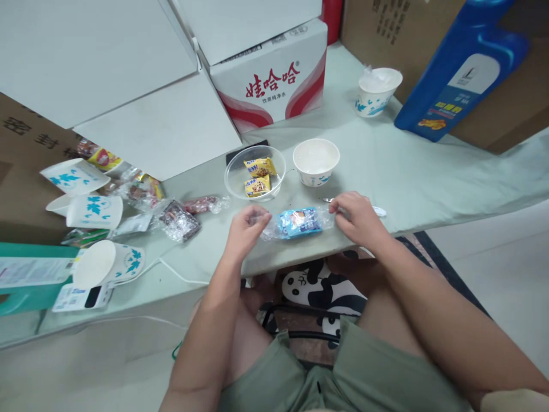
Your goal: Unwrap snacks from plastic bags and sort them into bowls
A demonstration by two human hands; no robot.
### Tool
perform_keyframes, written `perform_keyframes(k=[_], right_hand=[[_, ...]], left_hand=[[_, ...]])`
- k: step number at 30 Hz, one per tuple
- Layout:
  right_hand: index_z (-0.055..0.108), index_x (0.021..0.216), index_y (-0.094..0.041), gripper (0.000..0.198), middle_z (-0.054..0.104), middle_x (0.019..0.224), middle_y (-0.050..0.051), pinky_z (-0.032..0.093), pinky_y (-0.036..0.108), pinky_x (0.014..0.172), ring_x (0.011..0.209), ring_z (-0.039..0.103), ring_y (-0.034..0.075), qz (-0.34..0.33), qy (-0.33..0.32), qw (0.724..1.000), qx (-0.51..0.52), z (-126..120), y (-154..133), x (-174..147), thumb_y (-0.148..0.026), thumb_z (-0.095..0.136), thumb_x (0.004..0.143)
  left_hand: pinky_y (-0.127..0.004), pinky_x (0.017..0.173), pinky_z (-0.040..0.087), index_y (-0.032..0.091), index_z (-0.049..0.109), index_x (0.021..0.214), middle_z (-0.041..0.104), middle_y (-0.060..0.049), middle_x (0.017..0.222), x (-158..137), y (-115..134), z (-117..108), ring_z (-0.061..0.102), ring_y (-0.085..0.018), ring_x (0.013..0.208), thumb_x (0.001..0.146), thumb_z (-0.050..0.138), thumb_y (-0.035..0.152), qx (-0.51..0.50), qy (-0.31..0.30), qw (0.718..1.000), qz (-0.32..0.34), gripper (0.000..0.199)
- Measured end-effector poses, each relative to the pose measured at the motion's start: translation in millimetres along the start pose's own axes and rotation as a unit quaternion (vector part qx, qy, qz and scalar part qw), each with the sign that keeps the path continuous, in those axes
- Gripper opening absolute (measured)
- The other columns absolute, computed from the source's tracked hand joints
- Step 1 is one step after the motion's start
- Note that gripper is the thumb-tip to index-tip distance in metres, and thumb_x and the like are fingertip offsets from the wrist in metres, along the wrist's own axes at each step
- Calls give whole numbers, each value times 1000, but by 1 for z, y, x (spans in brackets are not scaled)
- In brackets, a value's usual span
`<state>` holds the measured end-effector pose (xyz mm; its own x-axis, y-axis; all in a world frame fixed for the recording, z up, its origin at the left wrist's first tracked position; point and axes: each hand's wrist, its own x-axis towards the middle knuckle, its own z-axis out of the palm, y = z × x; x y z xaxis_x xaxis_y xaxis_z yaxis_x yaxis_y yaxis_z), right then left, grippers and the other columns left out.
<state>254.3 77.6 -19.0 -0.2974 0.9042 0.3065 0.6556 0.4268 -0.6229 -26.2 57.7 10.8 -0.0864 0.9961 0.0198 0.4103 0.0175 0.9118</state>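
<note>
A blue snack packet (299, 222) in a clear plastic wrap lies near the table's front edge, between my hands. The fingers of my left hand (246, 229) are closed in a pinch at the wrap's left end. At the opposite end my right hand (357, 216) pinches the clear plastic too. Partly hidden under my right hand is a slim utensil with a white handle (380, 211). Just behind the packet stands a clear plastic bowl (231, 178) with two yellow snack packets (258, 186) inside. To its right is a white paper cup (316, 163).
Left are several paper cups (95, 212), wrapped snacks (180, 220), a white cable (180, 276) and a green container (36, 280). White boxes (274, 86) line the back. Another paper cup (377, 94), with plastic in it, stands near a blue jug (454, 86) at right.
</note>
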Motion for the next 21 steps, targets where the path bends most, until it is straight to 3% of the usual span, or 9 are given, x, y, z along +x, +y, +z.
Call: perform_keyframes(k=[3,5,8,10,12,14,16,18,21], right_hand=[[69,88,-24,29,68,83,7,40,46,85,91,61,29,36,57,996,-60,-4,1,1,-8,49,76],[71,98,-25,34,68,96,9,41,48,89,98,61,31,23,91,993,-65,-5,-8,0,-10,50,77],[63,125,-23,44,65,124,13,40,50,100,117,57,33,-69,47,996,-42,3,-31,-2,-22,57,81],[59,131,-23,47,68,120,12,33,54,108,119,56,33,-101,1,993,-56,11,-47,-4,-24,60,84],[66,116,-26,31,71,101,8,28,56,110,109,58,29,-111,-17,990,-82,16,-57,-6,-18,56,88],[68,92,-27,23,68,84,5,36,49,103,94,58,25,-146,-33,986,-75,16,-60,-9,-13,50,92],[67,87,-26,25,65,83,4,44,41,89,84,56,22,-182,-47,981,-39,13,-60,-14,-14,47,93],[68,102,-26,23,66,97,7,47,39,82,87,57,23,-167,-23,985,-23,12,-58,-17,-17,49,94],[61,128,-24,38,63,125,15,44,51,97,116,56,34,-77,45,993,-74,17,-53,-13,-23,59,90]], left_hand=[[-25,57,42,19,64,75,63,1,64,0,-1,-10,55,-13,58,74,75,41,-23,66,997,-31,25],[-24,54,41,19,64,83,64,1,68,-2,-3,-16,58,-13,57,72,76,39,-31,76,995,-58,26],[-23,54,42,20,65,97,67,0,83,-5,-5,-24,60,-12,57,69,73,30,6,77,995,-65,31],[-23,55,40,20,66,98,67,0,89,-8,-7,-27,56,-9,55,70,66,22,52,101,992,-45,28],[-23,54,38,20,66,94,67,-1,90,-9,-10,-31,52,-8,53,69,59,17,84,125,988,-26,26],[-23,52,36,20,66,92,66,-1,88,-9,-13,-34,52,-9,53,68,56,16,93,130,987,-25,26],[-23,52,36,20,66,94,66,0,87,-8,-17,-37,52,-9,52,69,56,17,98,124,987,-42,27],[-24,55,39,20,66,98,66,-1,88,-7,-20,-40,55,-11,56,71,58,19,124,124,983,-52,28],[-33,79,51,22,69,99,69,-6,104,-7,-20,-40,65,-21,89,77,65,28,201,120,972,23,24]])
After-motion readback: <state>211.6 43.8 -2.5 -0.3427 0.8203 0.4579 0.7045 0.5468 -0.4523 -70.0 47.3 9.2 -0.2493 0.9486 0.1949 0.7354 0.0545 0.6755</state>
